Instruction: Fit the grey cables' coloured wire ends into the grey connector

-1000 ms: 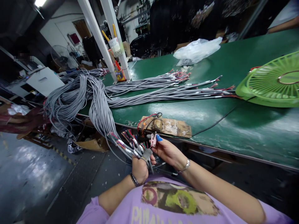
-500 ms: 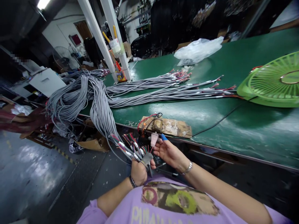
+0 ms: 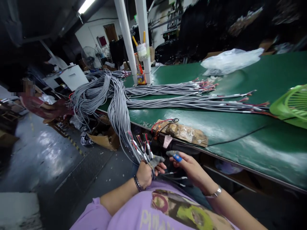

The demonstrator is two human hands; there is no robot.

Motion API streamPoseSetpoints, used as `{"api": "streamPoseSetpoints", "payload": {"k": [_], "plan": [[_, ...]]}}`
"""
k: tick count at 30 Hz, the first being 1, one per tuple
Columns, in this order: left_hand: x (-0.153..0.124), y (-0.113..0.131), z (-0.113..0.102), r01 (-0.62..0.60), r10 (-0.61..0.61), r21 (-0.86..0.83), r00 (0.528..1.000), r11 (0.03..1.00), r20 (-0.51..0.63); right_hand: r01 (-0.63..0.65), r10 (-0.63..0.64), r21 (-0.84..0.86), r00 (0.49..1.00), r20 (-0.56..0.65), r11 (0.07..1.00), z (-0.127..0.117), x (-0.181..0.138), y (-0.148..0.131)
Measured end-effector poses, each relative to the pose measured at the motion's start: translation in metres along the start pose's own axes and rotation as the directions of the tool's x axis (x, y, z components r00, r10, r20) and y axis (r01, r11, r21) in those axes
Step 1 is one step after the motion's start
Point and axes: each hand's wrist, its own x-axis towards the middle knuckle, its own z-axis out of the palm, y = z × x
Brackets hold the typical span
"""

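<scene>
My left hand (image 3: 144, 175) is closed around a bundle of grey cables (image 3: 141, 155), whose ends fan out in thin coloured wires past white sleeves. A grey cover sits on its thumb. To the right, my right hand (image 3: 185, 163) is apart from the bundle, its blue-covered thumb pressed against the grey-covered index finger. Whether anything small lies in that pinch is hidden. A pale pink piece (image 3: 167, 141) hangs at the table edge just above my right hand. Below the hands, several white-tipped cable ends (image 3: 181, 182) hang by my lap.
Long grey cables (image 3: 172, 103) lie along the green table (image 3: 230, 127) and drape over its front edge. A wooden block (image 3: 189, 134) with red and black leads sits at that edge. A green fan (image 3: 292, 105), plastic bag (image 3: 231, 62) and white posts (image 3: 144, 41) stand beyond.
My right hand has drawn away from the pink piece, down and to the right, and its fingers have closed. My left hand keeps the cables. The view has turned left.
</scene>
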Motion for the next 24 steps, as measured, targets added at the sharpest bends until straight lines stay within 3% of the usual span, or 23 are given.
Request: {"api": "streamPoseSetpoints", "payload": {"k": [3, 7, 13, 15, 19, 24], "plan": [[-0.010, -0.003, -0.001, -0.010, 0.005, 0.079, 0.998, 0.997, 0.066, 0.078, -0.063, -0.182, 0.994, 0.086, 0.980, 0.006, -0.014, 0.000], [-0.022, -0.007, 0.001, -0.031, 0.016, 0.171, 0.996, 0.985, 0.091, 0.230, -0.173, -0.247, 0.957, 0.234, 0.941, 0.017, -0.028, -0.002], [-0.035, -0.015, -0.001, -0.108, 0.065, 0.216, 0.978, 0.970, 0.198, 0.479, -0.331, -0.431, 0.866, 0.375, 0.765, 0.037, -0.039, -0.008], [-0.038, -0.017, -0.003, -0.133, 0.084, 0.212, 0.970, 0.968, 0.227, 0.472, -0.330, -0.434, 0.871, 0.364, 0.768, 0.040, -0.042, -0.006], [-0.044, -0.015, -0.005, -0.079, 0.023, 0.206, 0.964, 0.975, 0.265, 0.357, -0.274, -0.427, 0.930, 0.244, 0.831, 0.037, -0.048, 0.005], [-0.047, -0.011, 0.000, -0.122, 0.084, 0.219, 0.981, 0.968, 0.175, 0.222, -0.196, -0.266, 0.973, 0.120, 0.938, 0.034, -0.057, 0.014]]}}
